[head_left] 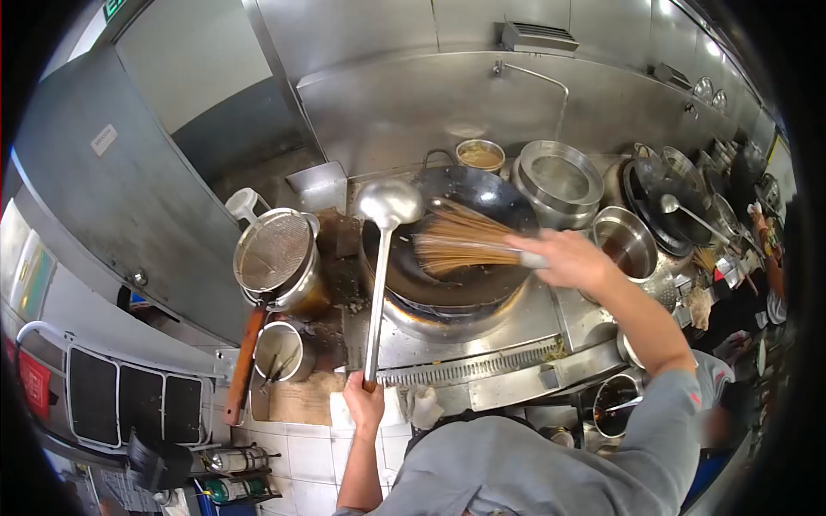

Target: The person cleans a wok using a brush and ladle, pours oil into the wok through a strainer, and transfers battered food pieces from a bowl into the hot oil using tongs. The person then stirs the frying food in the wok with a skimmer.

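Note:
My left hand [365,402] is wrapped round the wooden end of a long-handled steel ladle [390,205]. The ladle stands up across the left side of a large dark wok [482,182], its bowl near the wok's left rim. In my right hand [570,260] is a bamboo wok brush [469,239], gripped by its bound end. The bristles fan out to the left over the inside of the wok and look smeared by motion. Whether their tips touch the metal I cannot tell.
Left of the wok, a mesh strainer [274,251] with a wooden handle rests on a pot. Below it stands a white container [284,351] with utensils. A steel pot [623,243] sits to the right. Behind are a small pot [480,156] and a lidded-looking round pan [562,172].

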A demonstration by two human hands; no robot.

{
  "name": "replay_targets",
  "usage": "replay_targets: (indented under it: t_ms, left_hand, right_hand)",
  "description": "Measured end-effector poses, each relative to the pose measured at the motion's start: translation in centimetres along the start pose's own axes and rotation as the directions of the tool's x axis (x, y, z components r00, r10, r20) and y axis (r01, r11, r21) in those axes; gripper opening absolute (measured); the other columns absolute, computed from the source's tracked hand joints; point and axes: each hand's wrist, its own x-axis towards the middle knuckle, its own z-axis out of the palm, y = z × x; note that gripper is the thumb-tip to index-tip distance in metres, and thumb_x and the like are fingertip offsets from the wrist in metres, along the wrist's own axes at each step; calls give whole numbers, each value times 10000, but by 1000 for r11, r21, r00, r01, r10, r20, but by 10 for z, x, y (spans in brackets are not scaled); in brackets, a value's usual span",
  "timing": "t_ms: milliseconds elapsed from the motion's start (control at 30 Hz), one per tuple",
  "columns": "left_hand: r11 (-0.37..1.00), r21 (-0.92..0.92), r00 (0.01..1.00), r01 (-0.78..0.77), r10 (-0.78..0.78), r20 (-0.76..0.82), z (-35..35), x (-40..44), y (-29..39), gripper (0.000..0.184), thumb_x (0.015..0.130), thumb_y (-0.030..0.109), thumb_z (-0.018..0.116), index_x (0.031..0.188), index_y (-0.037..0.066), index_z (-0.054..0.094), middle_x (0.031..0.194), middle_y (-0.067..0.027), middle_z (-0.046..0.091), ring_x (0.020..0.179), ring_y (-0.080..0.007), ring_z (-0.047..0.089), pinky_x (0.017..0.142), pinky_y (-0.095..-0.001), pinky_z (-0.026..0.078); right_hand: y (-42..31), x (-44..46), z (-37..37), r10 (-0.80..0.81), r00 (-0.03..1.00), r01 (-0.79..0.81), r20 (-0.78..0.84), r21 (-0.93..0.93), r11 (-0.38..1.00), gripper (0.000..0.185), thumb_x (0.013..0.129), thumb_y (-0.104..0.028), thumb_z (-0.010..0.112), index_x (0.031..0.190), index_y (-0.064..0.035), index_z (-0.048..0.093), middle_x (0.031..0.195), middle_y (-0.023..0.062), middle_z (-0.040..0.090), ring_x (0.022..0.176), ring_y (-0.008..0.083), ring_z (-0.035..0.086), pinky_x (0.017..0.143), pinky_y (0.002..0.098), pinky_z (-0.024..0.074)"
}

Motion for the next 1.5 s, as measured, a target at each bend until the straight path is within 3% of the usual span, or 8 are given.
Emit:
replay_targets:
  t_ms: [267, 567, 700, 867, 1000, 1200, 1300, 1500]
  left_hand:
    - [995, 94, 990, -13, 26, -136, -45, -29, -39, 79, 642, -60, 532, 702, -23, 495, 599, -145, 430, 536, -299, 409, 508, -408, 321]
    - [940, 230, 968, 252, -242, -70, -74, -153, -101, 181, 639, -13, 618, 803, -21, 543, 733, -170, 532, 682, -355, 529, 619, -445, 416]
    - [976, 209, 994, 64, -43, -100, -72, -189, -74, 114, 718, -1, 577, 819, -19, 527, 651, -156, 482, 589, -299, 449, 578, -411, 417]
    - [970, 125, 978, 208, -204, -46, -60, -220, -141, 75, 741, 10, 576, 792, -1, 523, 561, -97, 465, 520, -204, 416, 485, -377, 385]
    - [963, 138, 972, 230, -234, 15, -58, -208, -144, 58, 754, 11, 575, 804, -10, 554, 581, -94, 499, 530, -193, 443, 488, -374, 391]
    - [885, 260, 886, 386, -434, 161, -46, -190, -173, 370, 753, 106, 619, 1095, -19, 555, 897, -243, 634, 801, -364, 599, 723, -431, 474]
    - [663, 742, 984, -102, -40, 171, -45, -157, -93, 679, 721, 253, 748, 1256, -38, 447, 1161, -269, 564, 1056, -397, 551, 917, -523, 423]
    - [949, 122, 914, -290, 238, 328, 11, -91, -16, 814, 677, 264, 820, 1264, -101, 390, 1139, -315, 528, 1050, -449, 522, 906, -455, 443]
  right_hand:
    - [57, -24, -59, 22, 904, 89, -427, 240, 967, 747, 650, -137, 730, 1352, -151, 476, 1090, 193, 629, 993, 365, 605, 898, 393, 479]
    - [21, 132, 86, -59, 929, -55, 364, 293, 955, 613, 673, -280, 751, 1254, -162, 597, 1128, 153, 653, 1021, 303, 634, 882, 367, 502]
    - [-7, 204, 173, 308, 950, -251, 53, 715, 652, 653, 663, -254, 742, 1274, -104, 567, 1053, 206, 663, 1004, 343, 636, 895, 379, 498]
    - [12, 106, 128, -210, 930, -55, 301, 679, 732, 696, 729, -286, 757, 1354, -128, 496, 1179, 125, 633, 1027, 217, 605, 939, 302, 443]
    - [93, 65, 47, -23, 821, -144, 570, 246, 958, 679, 624, -348, 792, 1248, -155, 610, 1104, 98, 674, 978, 207, 639, 884, 313, 483]
    - [106, 177, 106, 157, 988, -157, -7, -138, 978, 156, 707, -195, 668, 793, -70, 705, 859, 142, 694, 845, 294, 678, 732, 406, 551]
    - [32, 175, 159, 317, 948, -317, 31, 215, 924, 387, 701, -216, 685, 1066, -89, 668, 1018, 153, 677, 965, 307, 649, 863, 405, 518]
    - [85, 138, 48, 161, 976, -181, 145, 132, 975, 566, 644, -268, 722, 1193, -168, 629, 1074, 128, 672, 990, 315, 640, 864, 412, 519]
